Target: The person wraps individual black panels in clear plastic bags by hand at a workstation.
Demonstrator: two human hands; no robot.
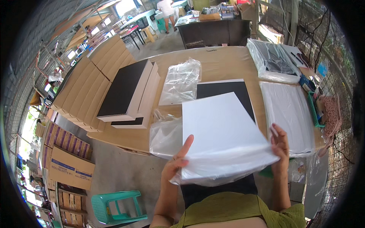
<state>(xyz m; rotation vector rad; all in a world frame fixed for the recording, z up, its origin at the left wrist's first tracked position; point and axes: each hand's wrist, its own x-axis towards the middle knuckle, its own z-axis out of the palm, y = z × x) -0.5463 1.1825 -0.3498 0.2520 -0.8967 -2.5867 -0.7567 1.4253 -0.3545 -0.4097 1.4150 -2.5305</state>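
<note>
Over the near edge of the table (224, 64), a white sheet (220, 125) is held by its sides, its near end inside a clear plastic sleeve (228, 171); the sleeve is pinched by a part-curled left hand (175, 165) and a part-curled right hand (280, 150), apparently so its mouth is kept spread. Beyond, loose clear bags (180, 81) are laid within reach, presumably for easy picking.

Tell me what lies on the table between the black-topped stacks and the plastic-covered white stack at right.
In the head view, clear plastic bags and a black panel, partly hidden by the held white bundle.
</note>
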